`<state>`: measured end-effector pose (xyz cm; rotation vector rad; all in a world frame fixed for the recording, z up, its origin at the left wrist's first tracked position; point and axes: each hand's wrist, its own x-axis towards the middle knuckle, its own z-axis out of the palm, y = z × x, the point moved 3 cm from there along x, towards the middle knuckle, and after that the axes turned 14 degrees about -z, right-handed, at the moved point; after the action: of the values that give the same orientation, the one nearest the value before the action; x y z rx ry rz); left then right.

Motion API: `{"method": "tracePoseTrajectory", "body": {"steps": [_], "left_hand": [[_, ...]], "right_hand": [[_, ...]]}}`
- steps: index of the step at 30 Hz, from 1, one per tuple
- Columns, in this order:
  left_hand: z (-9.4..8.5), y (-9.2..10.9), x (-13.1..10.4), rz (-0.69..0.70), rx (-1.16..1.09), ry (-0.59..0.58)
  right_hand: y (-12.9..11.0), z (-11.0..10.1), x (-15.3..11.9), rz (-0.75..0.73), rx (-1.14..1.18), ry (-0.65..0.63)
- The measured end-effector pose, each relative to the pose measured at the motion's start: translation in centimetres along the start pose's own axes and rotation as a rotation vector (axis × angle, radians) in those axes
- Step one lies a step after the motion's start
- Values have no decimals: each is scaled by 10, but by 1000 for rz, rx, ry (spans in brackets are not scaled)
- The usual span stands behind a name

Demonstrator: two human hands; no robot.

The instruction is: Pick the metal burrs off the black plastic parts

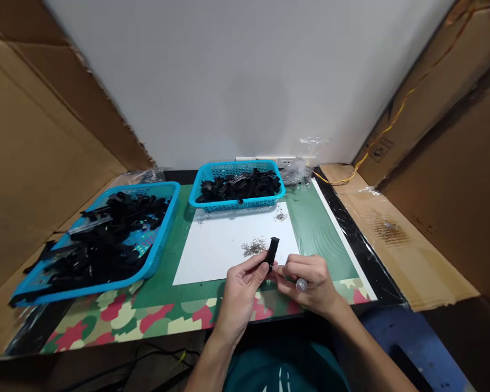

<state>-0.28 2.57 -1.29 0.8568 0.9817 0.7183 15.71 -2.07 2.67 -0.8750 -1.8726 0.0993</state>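
Symbols (380, 149) are showing on the cardboard (453, 163) right of the sheet (202, 245). By the sheet's near edge, the left hand (242, 284) is pinching a slim black part (273, 251), its long axis pointing away, leaning slightly right; the right hand (310, 276) is gripping a clear-ended tool (301, 284).

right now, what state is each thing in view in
Left hand: pinching black piece
Black piece: held up, leaning slightly
Right hand: curled around clear-ended tool
Left basket: loaded, bottom partly showing
Far basket: filled
Paper: flat
Metal bits: loose, mostly piled
Plastic: crumpled
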Motion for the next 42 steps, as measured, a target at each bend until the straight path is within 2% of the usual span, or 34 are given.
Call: {"method": "tracePoseTrajectory", "body": {"steps": [8, 13, 20, 24, 29, 34, 39, 42], "left_hand": [[0, 2, -1, 100, 116, 1], [-1, 1, -4, 94, 153, 15], [1, 5, -6, 143, 168, -45], [-1, 2, -5, 110, 129, -18], [0, 2, -3, 53, 70, 37], [4, 5, -5, 41, 65, 59], [5, 4, -7, 49, 181, -15], [7, 9, -11, 103, 255, 1]], "right_hand": [[1, -1, -8, 17, 103, -45], [0, -6, -4, -1, 121, -91], [2, -3, 5, -49, 154, -120], [3, -3, 7, -25, 163, -156], [5, -7, 3, -1, 103, -131], [7, -15, 3, 1, 3, -181], [7, -24, 10, -68, -156, -285], [8, -29, 10, -119, -217, -308]]}}
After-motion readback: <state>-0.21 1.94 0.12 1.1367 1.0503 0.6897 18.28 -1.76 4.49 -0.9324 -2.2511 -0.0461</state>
